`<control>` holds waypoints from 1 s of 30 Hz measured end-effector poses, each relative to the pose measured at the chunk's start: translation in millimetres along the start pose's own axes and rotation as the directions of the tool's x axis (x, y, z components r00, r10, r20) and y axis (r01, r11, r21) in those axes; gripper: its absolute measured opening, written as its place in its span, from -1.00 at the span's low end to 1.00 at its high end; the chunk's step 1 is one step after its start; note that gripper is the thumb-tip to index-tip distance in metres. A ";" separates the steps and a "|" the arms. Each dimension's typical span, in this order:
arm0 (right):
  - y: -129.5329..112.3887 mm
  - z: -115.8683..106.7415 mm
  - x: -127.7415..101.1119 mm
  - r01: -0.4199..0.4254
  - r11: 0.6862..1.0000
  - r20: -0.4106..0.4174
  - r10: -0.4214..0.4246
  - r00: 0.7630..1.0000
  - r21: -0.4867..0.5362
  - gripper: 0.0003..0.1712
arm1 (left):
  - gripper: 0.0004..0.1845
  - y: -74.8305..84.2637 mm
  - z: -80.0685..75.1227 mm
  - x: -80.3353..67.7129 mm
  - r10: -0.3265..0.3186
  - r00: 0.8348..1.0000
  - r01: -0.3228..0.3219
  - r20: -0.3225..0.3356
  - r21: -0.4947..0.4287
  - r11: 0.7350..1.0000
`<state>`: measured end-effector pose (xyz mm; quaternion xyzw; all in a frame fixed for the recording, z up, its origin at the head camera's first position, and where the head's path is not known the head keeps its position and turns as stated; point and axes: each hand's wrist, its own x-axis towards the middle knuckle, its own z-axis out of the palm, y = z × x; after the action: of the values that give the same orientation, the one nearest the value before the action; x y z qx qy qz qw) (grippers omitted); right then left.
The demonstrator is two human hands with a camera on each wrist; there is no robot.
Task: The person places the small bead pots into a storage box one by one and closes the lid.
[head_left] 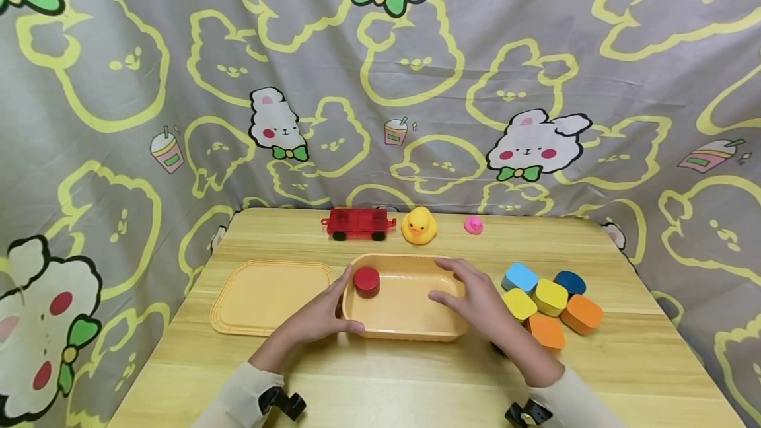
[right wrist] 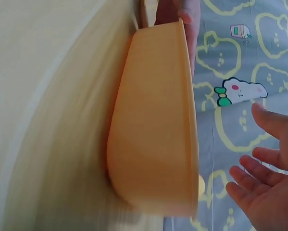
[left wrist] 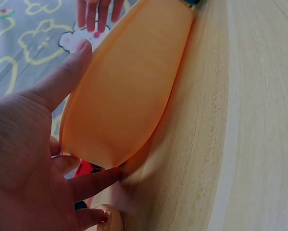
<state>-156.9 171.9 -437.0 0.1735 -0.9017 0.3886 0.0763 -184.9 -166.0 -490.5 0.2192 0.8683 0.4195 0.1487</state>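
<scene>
A pale orange plastic box [head_left: 410, 312] sits on the wooden table with its open side up. Inside, near its left end, is a red rounded block [head_left: 366, 281]. My left hand [head_left: 315, 314] grips the box's left end. In the left wrist view its thumb [left wrist: 69, 74] lies along the near rim, and the other fingers reach round the end wall. Over the box's right end hovers my right hand [head_left: 475, 297], fingers spread and holding nothing. The right wrist view shows that hand [right wrist: 273, 178] apart from the box wall [right wrist: 151, 125].
Left of the box lies a matching flat lid [head_left: 273, 296]. Behind stand a red toy wagon [head_left: 359, 223], a yellow duck [head_left: 419, 225] and a small pink duck [head_left: 473, 224]. Several coloured blocks [head_left: 549, 297] cluster at the right; my right forearm partly covers them. A patterned curtain [head_left: 428, 71] hangs behind.
</scene>
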 end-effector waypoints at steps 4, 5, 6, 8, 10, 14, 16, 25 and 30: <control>12.6 -13.1 -14.3 0.010 1.000 -0.024 -0.011 1.000 -0.023 -0.29 | 0.37 -0.2 0.7 0.4 0.001 1.000 -0.001 0.000 0.006 1.000; 16.3 -16.4 -18.0 0.015 0.999 -0.026 -0.016 1.000 -0.029 -0.29 | 0.37 -0.4 0.9 0.4 0.003 1.000 -0.003 -0.001 0.009 1.000; 20.4 -19.5 -21.5 0.016 0.999 -0.028 -0.017 0.999 -0.041 -0.30 | 0.36 -0.6 1.0 0.5 0.003 1.000 -0.003 0.000 0.010 1.000; 28.2 -26.3 -28.4 0.013 0.998 -0.024 -0.014 1.000 -0.058 -0.31 | 0.36 -0.9 1.2 0.4 0.004 1.000 -0.004 0.001 0.014 1.000; 35.8 -33.2 -35.0 0.002 0.998 -0.006 -0.003 1.000 -0.061 -0.32 | 0.36 -0.9 1.3 0.4 0.004 1.000 -0.004 0.003 0.013 1.000; 49.1 -46.7 -47.3 -0.026 0.997 0.042 0.029 0.999 -0.069 -0.33 | 0.36 0.1 0.9 0.5 0.000 1.000 0.000 0.007 0.010 1.000; 55.6 -52.4 -53.3 -0.032 0.997 0.066 0.037 0.997 -0.077 -0.32 | 0.35 0.4 0.7 0.6 -0.002 1.000 0.002 0.008 0.010 1.000; 81.5 -65.8 -75.4 0.006 0.989 0.152 0.017 0.988 -0.147 -0.20 | 0.36 -1.2 0.7 0.9 -0.003 1.000 0.003 0.011 0.021 1.000; 88.9 -66.0 -79.6 0.040 0.987 0.195 -0.009 0.981 -0.158 -0.14 | 0.36 -1.9 0.9 1.0 -0.006 1.000 0.006 0.010 0.026 1.000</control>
<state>-115.9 296.7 -473.4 0.2148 -0.9311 0.2947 0.0067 -185.8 -165.9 -492.6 0.2206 0.8735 0.4068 0.1513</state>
